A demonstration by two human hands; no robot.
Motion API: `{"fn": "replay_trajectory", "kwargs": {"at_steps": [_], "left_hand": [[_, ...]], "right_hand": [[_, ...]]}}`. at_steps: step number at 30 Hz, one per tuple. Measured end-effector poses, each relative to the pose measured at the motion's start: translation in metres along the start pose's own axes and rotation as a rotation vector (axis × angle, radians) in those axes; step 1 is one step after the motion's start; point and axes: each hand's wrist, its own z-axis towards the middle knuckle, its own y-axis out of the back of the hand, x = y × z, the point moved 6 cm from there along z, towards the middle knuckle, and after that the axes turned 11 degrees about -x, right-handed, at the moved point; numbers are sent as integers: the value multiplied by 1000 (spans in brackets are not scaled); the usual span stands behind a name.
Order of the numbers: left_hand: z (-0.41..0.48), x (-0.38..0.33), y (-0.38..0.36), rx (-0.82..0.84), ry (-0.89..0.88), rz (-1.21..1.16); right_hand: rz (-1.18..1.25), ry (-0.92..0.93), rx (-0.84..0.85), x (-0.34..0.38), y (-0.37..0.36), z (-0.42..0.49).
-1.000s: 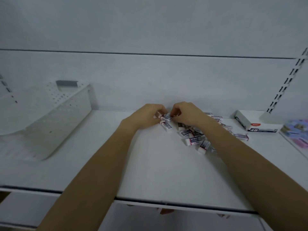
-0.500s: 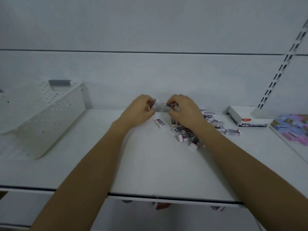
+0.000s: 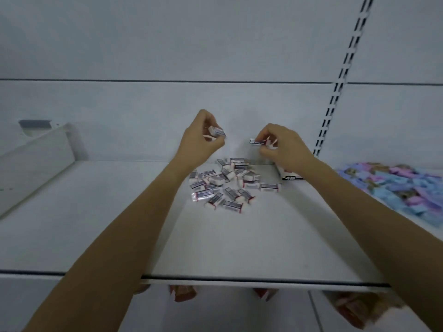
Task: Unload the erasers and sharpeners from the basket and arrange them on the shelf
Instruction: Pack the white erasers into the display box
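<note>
Both hands have lifted off the pile (image 3: 225,185) since half a second ago and drawn apart. The left hand (image 3: 201,142) curls round an eraser (image 3: 217,131). The right hand (image 3: 280,149) pinches a second eraser (image 3: 257,141) by its end. Both erasers are in the air, near the back wall. On the shelf (image 3: 119,224) the pile lies jumbled between the forearms, near a box (image 3: 291,174) partly hidden by the right wrist. The basket (image 3: 33,159) sits tilted at far left, and I cannot see what is in it. These erasers look unloaded, but the arranging seems barely begun, two at a time.
</note>
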Motion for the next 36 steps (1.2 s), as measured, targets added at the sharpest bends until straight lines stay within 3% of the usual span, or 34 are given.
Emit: {"fn": "replay_trajectory", "kwargs": {"at_steps": [6, 11, 17, 23, 29, 36], "left_hand": [[1, -28, -104, 64, -23, 114], [-1, -21, -162, 261, 26, 309], [-4, -14, -171, 331, -64, 473], [-5, -6, -174, 334, -70, 609], [-15, -5, -174, 424, -208, 637], [-26, -11, -164, 506, -264, 833]], "right_hand": [[-67, -78, -34, -73, 52, -2], [-74, -62, 116, -107, 44, -8], [-65, -58, 196, -119, 30, -13], [-253, 66, 328, -123, 23, -16], [-373, 80, 325, -121, 27, -23], [-403, 77, 282, -121, 27, -26]]}}
